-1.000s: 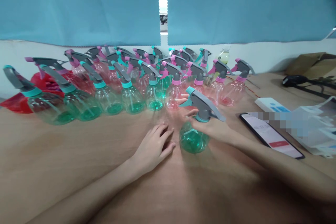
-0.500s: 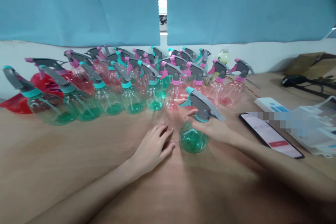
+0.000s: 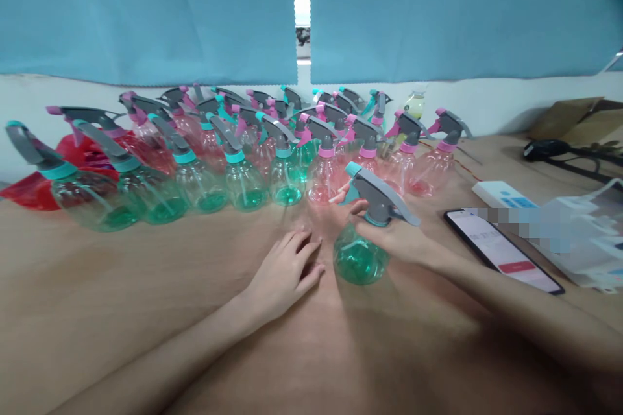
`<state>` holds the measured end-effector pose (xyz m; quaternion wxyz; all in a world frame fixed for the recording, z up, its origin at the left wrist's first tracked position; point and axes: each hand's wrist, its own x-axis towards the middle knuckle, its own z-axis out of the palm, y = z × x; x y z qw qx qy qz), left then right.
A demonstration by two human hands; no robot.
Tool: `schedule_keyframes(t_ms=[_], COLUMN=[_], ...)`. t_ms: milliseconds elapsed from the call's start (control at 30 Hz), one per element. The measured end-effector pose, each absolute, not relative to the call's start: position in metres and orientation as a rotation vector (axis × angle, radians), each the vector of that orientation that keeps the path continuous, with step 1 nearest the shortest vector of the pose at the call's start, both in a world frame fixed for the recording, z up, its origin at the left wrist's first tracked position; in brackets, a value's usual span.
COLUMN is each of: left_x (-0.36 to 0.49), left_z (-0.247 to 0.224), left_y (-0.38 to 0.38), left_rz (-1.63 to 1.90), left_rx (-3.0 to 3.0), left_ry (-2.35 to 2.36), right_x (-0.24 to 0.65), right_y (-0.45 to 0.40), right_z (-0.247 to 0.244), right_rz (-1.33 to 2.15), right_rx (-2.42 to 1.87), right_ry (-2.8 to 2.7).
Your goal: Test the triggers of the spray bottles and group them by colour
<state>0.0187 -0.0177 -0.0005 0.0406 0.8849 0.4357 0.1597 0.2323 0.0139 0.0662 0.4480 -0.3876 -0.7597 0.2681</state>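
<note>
A clear spray bottle with a green base and a grey and teal spray head [image 3: 361,258] stands upright on the table, right of centre. My right hand [image 3: 384,233] is closed round its neck, with some fingers near the teal trigger; part of the hand is hidden behind the spray head. Left of this bottle, my left hand [image 3: 287,269] lies on the wooden table [image 3: 195,311], fingers spread a little and holding nothing. Beyond both hands stand several similar bottles, with a green one [image 3: 246,185] and a pink one [image 3: 322,178] in the front row.
Red plastic [image 3: 34,191] lies at the far left behind bottles. On the right are a phone [image 3: 506,253], a white box [image 3: 503,198], clear plastic pieces [image 3: 584,233], black cables [image 3: 545,149] and a cardboard box [image 3: 564,118]. Blue curtains [image 3: 146,13] hang at the back.
The fingers of my right hand have drawn in closer to the trigger, and the held bottle has shifted very slightly right. My left hand has stayed where it was.
</note>
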Motion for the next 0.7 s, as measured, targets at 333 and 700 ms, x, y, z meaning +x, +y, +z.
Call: schedule_keyframes(t_ms=[333, 700], left_x=[0.0192, 0.0187], left_z=[-0.0015, -0.0022], left_y=[-0.0176, -0.0179], left_rz=[0.489, 0.503], left_rx=[2.692, 2.672], left_ry=[1.327, 1.330], right_x=[0.2348, 0.2326], right_y=[0.0125, 0.0112], right_z=[0.0659, 0.0651], right_rz=[0.744, 0.699], right_rx=[-0.926, -0.963], right_ry=[-1.858, -1.851])
